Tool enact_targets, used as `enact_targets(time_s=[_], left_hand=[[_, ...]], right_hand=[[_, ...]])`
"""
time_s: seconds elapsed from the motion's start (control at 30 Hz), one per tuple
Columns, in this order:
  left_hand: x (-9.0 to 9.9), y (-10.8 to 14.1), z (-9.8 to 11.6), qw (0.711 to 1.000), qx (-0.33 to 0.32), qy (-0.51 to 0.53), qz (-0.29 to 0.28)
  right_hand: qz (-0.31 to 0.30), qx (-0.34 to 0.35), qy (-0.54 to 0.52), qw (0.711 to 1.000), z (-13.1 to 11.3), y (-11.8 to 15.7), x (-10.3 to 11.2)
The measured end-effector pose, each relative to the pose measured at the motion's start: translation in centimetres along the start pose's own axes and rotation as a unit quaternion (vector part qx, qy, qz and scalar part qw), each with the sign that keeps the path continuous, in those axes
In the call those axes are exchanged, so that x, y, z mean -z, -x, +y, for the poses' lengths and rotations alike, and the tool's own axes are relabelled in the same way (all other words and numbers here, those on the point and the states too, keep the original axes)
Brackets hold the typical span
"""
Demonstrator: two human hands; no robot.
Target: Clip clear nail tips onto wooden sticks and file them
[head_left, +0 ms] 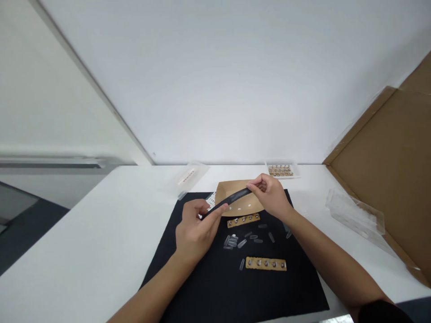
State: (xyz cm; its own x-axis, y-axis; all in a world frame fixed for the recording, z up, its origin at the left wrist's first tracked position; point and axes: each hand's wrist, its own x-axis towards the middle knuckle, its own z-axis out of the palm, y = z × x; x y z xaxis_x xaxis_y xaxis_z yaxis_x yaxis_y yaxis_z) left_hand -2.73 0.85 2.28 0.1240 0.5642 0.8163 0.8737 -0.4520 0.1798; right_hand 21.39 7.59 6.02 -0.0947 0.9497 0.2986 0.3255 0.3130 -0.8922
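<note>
Between my hands a slightly bowed black nail file point(235, 196), with a greyish patch on its face, slants up to the right over the mat. My left hand point(195, 229) grips its lower end, thumb stretched along it. A small pale spot shows at those fingers, too small to name. My right hand point(272, 195) pinches the upper end between thumb and fingers. Behind the file stands a brown paper tray point(222, 188), with several small white pieces in it. Below lie clear false nail tips point(232, 242) and a tan nail stand strip point(244, 220); a second stand strip point(266, 264) lies nearer me.
A black mat point(202, 291) covers part of the white table point(84, 233). At the back are a clear pouch point(190, 177) and a white box point(296, 170) with more stand strips. On the right sit a clear plastic case point(357, 215) and a cardboard panel point(387, 157).
</note>
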Motion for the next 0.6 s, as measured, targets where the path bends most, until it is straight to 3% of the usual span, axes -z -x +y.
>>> enact_targets(time_s=[0.1, 0.23, 0.43, 0.6], left_hand=[[0.2, -0.9, 0.7, 0.997, 0.045, 0.057, 0.000], [0.1, -1.4, 0.8, 0.980, 0.118, 0.149, -0.062], [-0.3, -1.1, 0.4, 0.958, 0.121, 0.207, -0.157], [-0.4, -1.0, 0.6, 0.953, 0.151, 0.205, -0.162]], right_hand=[[0.019, 0.024, 0.008, 0.999, -0.8, 0.2, 0.1], [0.053, 0.075, 0.038, 0.995, -2.3, 0.5, 0.4], [0.078, 0.111, 0.058, 0.989, -2.9, 0.6, 0.8], [0.092, 0.132, 0.068, 0.985, -2.8, 0.5, 1.2]])
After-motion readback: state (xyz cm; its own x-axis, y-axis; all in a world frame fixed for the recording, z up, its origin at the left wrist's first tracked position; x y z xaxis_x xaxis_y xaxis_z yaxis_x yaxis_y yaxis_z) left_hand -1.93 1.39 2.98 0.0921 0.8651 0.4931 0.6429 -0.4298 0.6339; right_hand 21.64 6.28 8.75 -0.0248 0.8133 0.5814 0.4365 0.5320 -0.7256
